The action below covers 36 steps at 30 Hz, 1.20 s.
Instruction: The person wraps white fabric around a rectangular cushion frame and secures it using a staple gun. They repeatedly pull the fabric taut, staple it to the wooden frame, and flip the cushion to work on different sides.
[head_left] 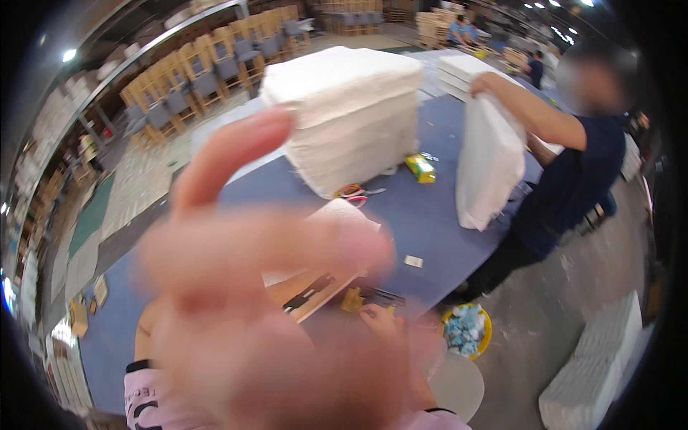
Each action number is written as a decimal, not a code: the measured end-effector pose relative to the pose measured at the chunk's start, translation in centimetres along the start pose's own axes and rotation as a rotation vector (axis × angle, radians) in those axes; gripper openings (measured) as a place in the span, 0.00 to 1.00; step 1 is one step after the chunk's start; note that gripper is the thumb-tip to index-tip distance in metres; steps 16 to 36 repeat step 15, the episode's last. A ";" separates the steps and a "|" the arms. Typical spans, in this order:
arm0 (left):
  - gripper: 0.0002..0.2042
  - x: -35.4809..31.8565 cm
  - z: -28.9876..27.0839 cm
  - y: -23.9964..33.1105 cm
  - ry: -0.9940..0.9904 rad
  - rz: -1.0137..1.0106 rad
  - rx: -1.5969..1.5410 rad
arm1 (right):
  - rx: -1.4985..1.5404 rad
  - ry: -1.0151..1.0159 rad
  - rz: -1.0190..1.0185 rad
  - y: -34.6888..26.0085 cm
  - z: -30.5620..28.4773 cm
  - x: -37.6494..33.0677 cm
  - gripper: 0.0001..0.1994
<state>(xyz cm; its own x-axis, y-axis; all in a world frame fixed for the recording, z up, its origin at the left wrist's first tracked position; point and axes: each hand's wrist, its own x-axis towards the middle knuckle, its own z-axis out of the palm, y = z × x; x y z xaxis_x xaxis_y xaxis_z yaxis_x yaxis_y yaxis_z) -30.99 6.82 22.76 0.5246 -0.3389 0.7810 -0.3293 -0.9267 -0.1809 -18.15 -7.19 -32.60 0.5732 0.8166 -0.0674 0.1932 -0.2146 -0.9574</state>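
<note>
My left hand (287,287) is raised close to the camera, large and blurred, and hides much of the table. Two of its fingers stand apart, one pointing up and one across; nothing shows between them. Lower down, my right hand (380,319) rests with bent fingers at a black and brass-coloured tool (351,299) on the table, its kind unclear. Beside the tool lies a wooden piece (326,299) with a dark slot. White textured fabric (344,212) shows behind my left hand; whether it joins the wood is hidden.
On the blue table (430,236) stand stacked white cushions (351,107), red-handled scissors (351,192) and a yellow-green packet (421,168). At right, a person (573,172) holds a white cushion (491,165) upright. A yellow bin (484,337) of scraps stands on the floor. Chairs (201,75) line the back.
</note>
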 end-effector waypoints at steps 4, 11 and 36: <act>0.16 -1.5 9.1 -5.2 -0.272 -0.024 -0.176 | 0.058 0.028 -0.041 3.5 0.0 -0.2 0.11; 0.21 -6.7 15.0 -9.3 -1.024 -0.504 -0.429 | 0.065 0.021 0.013 3.2 -0.5 -1.0 0.11; 0.23 -7.3 15.2 -10.0 -1.015 -0.534 -0.503 | 0.030 0.021 0.022 2.9 -0.6 -0.9 0.12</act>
